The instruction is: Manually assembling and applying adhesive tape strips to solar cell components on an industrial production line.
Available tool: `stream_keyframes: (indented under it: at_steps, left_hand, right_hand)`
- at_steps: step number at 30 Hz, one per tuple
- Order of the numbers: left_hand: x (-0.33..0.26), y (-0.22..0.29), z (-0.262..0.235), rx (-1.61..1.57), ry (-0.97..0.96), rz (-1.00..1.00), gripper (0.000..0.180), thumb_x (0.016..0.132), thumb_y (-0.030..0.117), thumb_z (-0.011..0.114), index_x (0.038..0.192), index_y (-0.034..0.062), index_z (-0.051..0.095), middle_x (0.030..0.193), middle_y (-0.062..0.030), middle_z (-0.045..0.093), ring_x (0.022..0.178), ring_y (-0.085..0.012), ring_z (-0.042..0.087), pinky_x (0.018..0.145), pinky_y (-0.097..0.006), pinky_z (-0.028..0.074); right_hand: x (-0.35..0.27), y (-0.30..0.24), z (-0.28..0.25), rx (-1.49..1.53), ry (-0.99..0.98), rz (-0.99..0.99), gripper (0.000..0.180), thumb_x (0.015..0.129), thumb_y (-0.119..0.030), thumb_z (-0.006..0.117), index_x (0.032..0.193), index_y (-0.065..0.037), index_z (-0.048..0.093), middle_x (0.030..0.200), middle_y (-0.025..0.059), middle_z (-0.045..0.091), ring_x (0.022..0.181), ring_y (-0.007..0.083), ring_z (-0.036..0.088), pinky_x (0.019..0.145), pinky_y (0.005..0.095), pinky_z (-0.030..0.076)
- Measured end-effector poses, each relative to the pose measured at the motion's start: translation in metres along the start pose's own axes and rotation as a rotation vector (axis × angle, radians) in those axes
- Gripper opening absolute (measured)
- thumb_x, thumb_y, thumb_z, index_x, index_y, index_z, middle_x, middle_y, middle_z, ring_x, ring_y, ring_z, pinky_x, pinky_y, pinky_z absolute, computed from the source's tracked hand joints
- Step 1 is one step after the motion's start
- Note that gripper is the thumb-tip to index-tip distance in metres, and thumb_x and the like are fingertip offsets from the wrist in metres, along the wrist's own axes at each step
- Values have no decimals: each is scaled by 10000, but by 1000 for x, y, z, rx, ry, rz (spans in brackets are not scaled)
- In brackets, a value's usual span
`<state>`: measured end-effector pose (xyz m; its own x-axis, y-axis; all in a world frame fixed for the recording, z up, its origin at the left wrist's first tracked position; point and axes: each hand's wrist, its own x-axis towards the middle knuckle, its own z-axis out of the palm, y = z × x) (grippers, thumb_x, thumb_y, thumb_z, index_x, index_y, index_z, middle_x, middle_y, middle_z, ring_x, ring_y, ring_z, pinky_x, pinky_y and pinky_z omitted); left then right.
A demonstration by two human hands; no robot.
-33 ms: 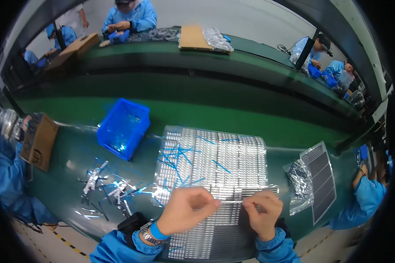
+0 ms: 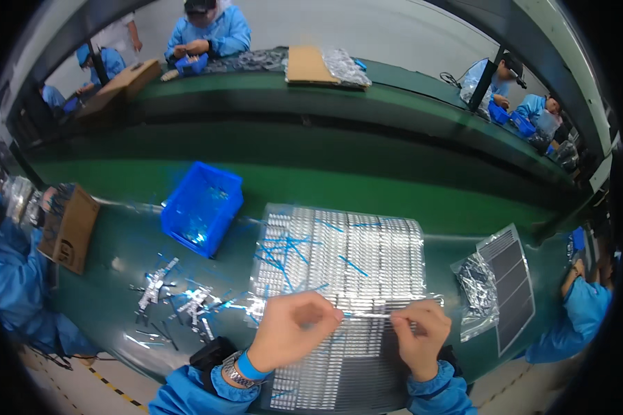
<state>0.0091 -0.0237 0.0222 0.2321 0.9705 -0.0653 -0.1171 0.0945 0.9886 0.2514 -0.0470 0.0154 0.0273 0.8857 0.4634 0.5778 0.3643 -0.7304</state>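
Observation:
A thin silvery strip stretches level between my two hands. Its left end is pinched between the thumb and forefinger of my left hand, and my right hand pinches the other end. Beneath them lies a large sheet covered in rows of narrow silvery strips. Its lower right part is dark, without the shiny strips. Several thin blue strips are scattered over the sheet's upper left, and one lone blue strip rests nearer its middle.
A blue bin holding small shiny bits stands beyond the sheet, to the left. Loose silvery and black pieces lie left of my hands. At right are a clear bag and a dark sheet. A cardboard box stands far left; people sit around.
The whole view has shifted slightly, so the bench sits a little lower and further right. My fingertips are slightly farther apart, still pinching the strip.

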Motion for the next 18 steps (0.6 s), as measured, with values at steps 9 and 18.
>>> stream_keyframes:
  at_steps: [9,18]
  left_hand:
    - [-40,97,-43,591,942,1279,149,928,77,617,978,-50,677,988,-202,704,906,-277,689,887,-446,554]
    - [-29,94,-77,1336,563,514,504,932,74,616,1429,10,562,1561,-245,440,1490,-453,335,1182,-526,294]
  right_hand:
    - [-4,16,0,361,113,201,92,807,24,786,893,20,754,854,87,667,726,125,611,627,245,473]
    - [-9,-19,-31,266,37,53,131,758,39,811,875,-6,772,839,79,693,648,117,618,581,245,488]
